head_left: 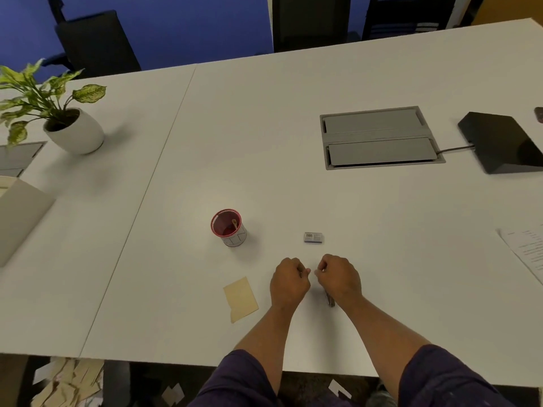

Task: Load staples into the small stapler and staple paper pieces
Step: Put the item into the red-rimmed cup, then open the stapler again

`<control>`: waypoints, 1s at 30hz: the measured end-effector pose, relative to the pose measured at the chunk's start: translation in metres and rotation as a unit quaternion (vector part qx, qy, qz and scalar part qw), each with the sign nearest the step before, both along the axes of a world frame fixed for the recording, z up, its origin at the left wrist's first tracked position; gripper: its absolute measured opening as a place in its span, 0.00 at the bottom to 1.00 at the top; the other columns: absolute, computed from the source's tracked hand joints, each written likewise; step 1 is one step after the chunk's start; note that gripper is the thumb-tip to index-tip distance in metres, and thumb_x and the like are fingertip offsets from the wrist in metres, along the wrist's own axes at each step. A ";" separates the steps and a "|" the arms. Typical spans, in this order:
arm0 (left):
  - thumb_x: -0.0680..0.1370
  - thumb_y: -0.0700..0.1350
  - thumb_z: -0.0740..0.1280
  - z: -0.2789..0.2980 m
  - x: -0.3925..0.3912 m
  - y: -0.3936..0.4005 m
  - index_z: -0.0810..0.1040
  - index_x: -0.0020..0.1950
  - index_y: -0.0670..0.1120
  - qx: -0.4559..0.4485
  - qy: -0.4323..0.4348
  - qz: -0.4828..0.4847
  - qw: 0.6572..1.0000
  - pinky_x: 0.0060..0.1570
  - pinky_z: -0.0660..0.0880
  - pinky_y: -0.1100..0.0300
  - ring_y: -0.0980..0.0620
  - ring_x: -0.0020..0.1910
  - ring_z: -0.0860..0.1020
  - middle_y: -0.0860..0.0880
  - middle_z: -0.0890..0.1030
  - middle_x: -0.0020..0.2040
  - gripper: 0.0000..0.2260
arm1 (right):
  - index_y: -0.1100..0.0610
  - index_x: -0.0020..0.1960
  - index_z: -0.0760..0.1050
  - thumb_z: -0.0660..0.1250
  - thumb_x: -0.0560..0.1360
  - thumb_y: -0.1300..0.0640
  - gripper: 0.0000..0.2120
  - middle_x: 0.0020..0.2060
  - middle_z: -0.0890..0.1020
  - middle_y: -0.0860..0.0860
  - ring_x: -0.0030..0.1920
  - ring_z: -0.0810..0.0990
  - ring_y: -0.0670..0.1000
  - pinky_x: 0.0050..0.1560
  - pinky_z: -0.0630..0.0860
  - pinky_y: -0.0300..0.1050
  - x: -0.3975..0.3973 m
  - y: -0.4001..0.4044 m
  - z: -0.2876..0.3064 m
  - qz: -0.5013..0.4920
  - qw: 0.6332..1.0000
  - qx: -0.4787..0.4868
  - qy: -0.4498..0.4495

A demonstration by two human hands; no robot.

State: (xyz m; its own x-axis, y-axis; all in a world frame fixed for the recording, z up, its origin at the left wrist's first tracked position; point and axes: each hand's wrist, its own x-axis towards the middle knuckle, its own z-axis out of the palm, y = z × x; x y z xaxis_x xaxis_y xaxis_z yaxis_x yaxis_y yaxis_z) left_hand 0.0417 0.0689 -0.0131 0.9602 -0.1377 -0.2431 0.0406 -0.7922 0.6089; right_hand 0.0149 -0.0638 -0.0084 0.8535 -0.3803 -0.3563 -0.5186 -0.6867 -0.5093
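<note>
My two hands meet knuckle to knuckle above the white table (382, 259) near its front edge. My right hand (339, 279) curls round the small stapler (330, 300), whose dark metal end sticks out under the hand. My left hand (289, 282) has its fingers curled and pinches something small and shiny, apparently a strip of staples, at the fingertips close to the right hand. A small staple box (313, 237) lies just beyond the hands. A tan paper piece (241, 299) lies flat to the left of my left hand.
A red-rimmed cup (229, 227) stands beyond the paper. Farther off are a potted plant (73, 130) at the left, a grey cable hatch (379, 138), a black device (502, 142) and printed sheets (526, 248) at the right edge. Paper scraps (67, 383) litter the floor.
</note>
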 end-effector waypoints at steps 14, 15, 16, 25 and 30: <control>0.75 0.41 0.65 -0.006 -0.020 -0.015 0.83 0.53 0.40 -0.051 0.130 -0.056 0.989 0.50 0.79 0.57 0.46 0.49 0.82 0.43 0.85 0.50 0.11 | 0.56 0.58 0.72 0.66 0.78 0.54 0.11 0.49 0.82 0.53 0.48 0.82 0.55 0.42 0.74 0.45 -0.001 0.000 -0.017 0.053 0.992 -0.087 0.074; 0.73 0.41 0.63 -0.006 -0.022 -0.015 0.83 0.51 0.39 -0.060 0.142 -0.061 0.986 0.50 0.80 0.54 0.45 0.47 0.82 0.42 0.85 0.48 0.12 | 0.56 0.58 0.73 0.66 0.77 0.54 0.11 0.49 0.83 0.53 0.48 0.82 0.54 0.42 0.75 0.45 -0.001 0.001 -0.019 0.063 0.992 -0.081 0.074; 0.72 0.42 0.62 -0.008 -0.022 -0.014 0.83 0.50 0.38 -0.071 0.148 -0.061 0.985 0.48 0.80 0.53 0.45 0.44 0.81 0.42 0.84 0.46 0.14 | 0.56 0.58 0.73 0.68 0.76 0.53 0.12 0.49 0.83 0.53 0.47 0.82 0.54 0.43 0.77 0.46 -0.001 0.001 -0.021 0.070 0.992 -0.072 0.073; 0.83 0.41 0.60 0.007 -0.008 0.001 0.81 0.57 0.43 -0.305 0.296 0.157 0.891 0.47 0.83 0.50 0.44 0.46 0.85 0.44 0.85 0.48 0.10 | 0.53 0.57 0.81 0.78 0.70 0.57 0.16 0.39 0.85 0.55 0.43 0.85 0.53 0.46 0.83 0.40 0.010 -0.006 -0.015 -0.001 0.959 0.277 -0.057; 0.82 0.43 0.63 0.021 -0.003 0.010 0.81 0.59 0.45 -0.394 0.333 0.217 0.829 0.54 0.81 0.47 0.42 0.47 0.86 0.41 0.85 0.51 0.09 | 0.49 0.54 0.84 0.74 0.76 0.54 0.08 0.44 0.87 0.52 0.48 0.86 0.54 0.57 0.82 0.50 0.009 0.000 0.001 0.022 0.927 0.365 -0.085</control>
State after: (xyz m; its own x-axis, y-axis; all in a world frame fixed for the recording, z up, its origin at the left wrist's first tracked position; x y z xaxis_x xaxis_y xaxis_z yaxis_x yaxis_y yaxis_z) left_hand 0.0386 0.0789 0.0079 0.6506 -0.1824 -0.7372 0.7519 0.0184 0.6590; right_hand 0.0243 -0.0640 -0.0070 0.9296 -0.0540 -0.3647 -0.3686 -0.1453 -0.9181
